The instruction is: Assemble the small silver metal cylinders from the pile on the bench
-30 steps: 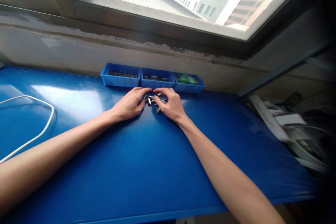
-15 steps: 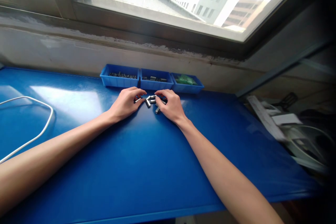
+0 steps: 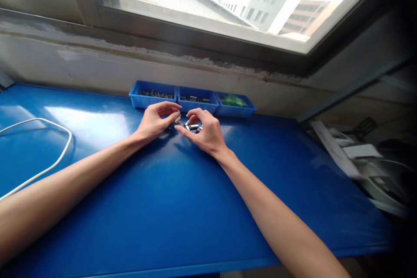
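Note:
My left hand (image 3: 159,118) pinches a small silvery metal piece (image 3: 177,119) between thumb and fingers, just above the blue tabletop. Close by on the right, my right hand (image 3: 203,131) has its thumb and forefinger apart, the thumb tip near that piece. Several more dark and silvery metal pieces (image 3: 193,127) show in the gap between the right thumb and fingers. They appear to lie on the table, partly hidden by the right hand.
Behind the hands stand three joined blue bins: one with small metal parts (image 3: 156,94), one with larger metal pieces (image 3: 193,98), one with a green bag (image 3: 233,100). A white cable (image 3: 61,156) curves across the table (image 3: 163,208) at left. Clutter lies beyond the right edge.
My left hand has lifted the metal piece and tilted it up. My right hand has opened off the pile, its thumb moving left toward the left hand. The view has shifted slightly.

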### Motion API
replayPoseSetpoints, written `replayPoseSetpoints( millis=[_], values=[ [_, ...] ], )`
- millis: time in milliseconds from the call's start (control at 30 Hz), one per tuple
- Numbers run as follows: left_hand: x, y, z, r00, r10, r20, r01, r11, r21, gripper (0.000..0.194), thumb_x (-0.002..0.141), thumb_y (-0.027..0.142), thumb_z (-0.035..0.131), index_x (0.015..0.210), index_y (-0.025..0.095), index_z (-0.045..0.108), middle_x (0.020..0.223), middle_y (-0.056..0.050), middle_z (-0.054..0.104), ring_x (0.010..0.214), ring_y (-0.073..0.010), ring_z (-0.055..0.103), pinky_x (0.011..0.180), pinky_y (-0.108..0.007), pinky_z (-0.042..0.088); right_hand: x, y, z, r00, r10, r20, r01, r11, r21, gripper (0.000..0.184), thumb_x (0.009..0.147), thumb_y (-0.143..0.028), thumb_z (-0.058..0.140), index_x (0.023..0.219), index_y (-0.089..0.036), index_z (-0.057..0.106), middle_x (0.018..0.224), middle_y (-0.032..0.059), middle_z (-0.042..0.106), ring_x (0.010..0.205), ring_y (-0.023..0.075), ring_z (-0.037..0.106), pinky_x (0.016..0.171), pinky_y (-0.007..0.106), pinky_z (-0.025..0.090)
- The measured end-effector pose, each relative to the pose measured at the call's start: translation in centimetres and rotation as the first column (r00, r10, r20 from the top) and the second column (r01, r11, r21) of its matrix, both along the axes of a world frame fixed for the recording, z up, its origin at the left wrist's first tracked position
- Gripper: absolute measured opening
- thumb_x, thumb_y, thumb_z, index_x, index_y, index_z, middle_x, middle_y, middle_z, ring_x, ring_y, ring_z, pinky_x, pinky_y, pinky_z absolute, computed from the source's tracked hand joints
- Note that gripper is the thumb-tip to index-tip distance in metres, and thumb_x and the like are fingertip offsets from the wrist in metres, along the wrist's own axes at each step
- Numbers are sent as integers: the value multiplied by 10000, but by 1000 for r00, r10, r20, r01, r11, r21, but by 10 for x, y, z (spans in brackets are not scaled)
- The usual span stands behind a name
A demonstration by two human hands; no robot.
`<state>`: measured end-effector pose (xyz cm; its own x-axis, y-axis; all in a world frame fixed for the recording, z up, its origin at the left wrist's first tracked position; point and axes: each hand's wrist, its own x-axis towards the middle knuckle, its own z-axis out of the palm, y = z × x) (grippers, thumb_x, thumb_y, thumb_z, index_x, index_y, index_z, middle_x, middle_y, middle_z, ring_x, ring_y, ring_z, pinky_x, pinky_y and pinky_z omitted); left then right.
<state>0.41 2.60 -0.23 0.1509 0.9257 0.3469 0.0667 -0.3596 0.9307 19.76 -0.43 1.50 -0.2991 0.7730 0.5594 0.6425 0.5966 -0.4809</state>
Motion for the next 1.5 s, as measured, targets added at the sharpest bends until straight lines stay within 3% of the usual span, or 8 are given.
replayPoseSetpoints(
  millis=[200, 467, 767, 900, 1067, 1200, 1367, 1500],
  values=[
    [1, 1, -2, 1000, 7, -10, -7, 1000, -26, 337, 772, 392, 797, 994, 139, 776, 974, -89, 766, 907, -229, 726, 805, -297, 585, -6, 0, -4, 1000, 13, 10, -13, 999, 29, 157, 893, -366, 694, 857, -241, 607, 849, 13, 712, 821, 201, 640, 808, 333, 515],
    [0, 0, -1, 1000, -14, 1, 14, 999, -45, 367, 778, 432, 813, 997, 141, 771, 988, -95, 762, 893, -222, 724, 787, -295, 592, -9, 0, -6, 998, 16, 54, -18, 999, 40, 130, 901, -331, 678, 839, -243, 604, 847, 13, 711, 829, 205, 617, 806, 336, 507],
    [-2, -3, 2, 998, -29, 53, 34, 994, -101, 459, 712, 490, 871, 1011, 151, 795, 1051, -110, 785, 1023, -283, 734, 937, -381, 595, -9, -1, -7, 998, 34, 57, -38, 996, 78, 68, 926, -230, 565, 943, -241, 630, 897, 25, 724, 891, 212, 625, 870, 340, 513],
    [-3, -3, 3, 998, -39, 48, 45, 992, -119, 450, 705, 507, 875, 974, 153, 806, 998, -103, 798, 977, -283, 747, 936, -380, 594, -8, 0, -7, 998, 52, 38, -55, 997, 58, 90, 919, -276, 599, 981, -242, 655, 910, 25, 732, 890, 213, 637, 879, 344, 524],
    [-1, -5, 5, 996, -71, 56, 77, 988, -131, 433, 704, 524, 874, 901, 146, 804, 900, -93, 799, 872, -260, 755, 882, -367, 613, -7, -1, -5, 997, 6, -77, -7, 1000, -6, 69, 896, -280, 615, 910, -238, 668, 874, 24, 735, 827, 196, 673, 810, 332, 552],
    [3, -5, 6, 992, -91, 92, 102, 986, -130, 508, 768, 546, 823, 1079, 148, 769, 1024, -110, 793, 941, -261, 755, 900, -377, 611, -3, 6, -3, 941, -24, -338, -39, 983, -180, 126, 857, -341, 670, 909, -227, 676, 840, 10, 738, 739, 170, 698, 732, 305, 587],
    [8, -8, 4, 985, -68, -156, 74, 997, 36, 435, 926, 501, 666, 1208, 172, 713, 1099, -98, 772, 1001, -240, 735, 907, -347, 584, 13, 29, -3, 801, -191, -567, 74, 972, -222, 233, 808, -423, 731, 881, -208, 680, 847, 35, 751, 789, 193, 732, 774, 334, 615],
    [11, -9, 1, 900, 18, -436, 121, 950, 289, 328, 967, 385, 617, 1203, 182, 720, 1184, -98, 748, 1096, -251, 686, 997, -387, 538, 23, 42, -5, 697, -216, -683, 96, 973, -210, 285, 791, -443, 758, 915, -194, 694, 885, 51, 767, 829, 208, 754, 809, 353, 631]
  ],
)
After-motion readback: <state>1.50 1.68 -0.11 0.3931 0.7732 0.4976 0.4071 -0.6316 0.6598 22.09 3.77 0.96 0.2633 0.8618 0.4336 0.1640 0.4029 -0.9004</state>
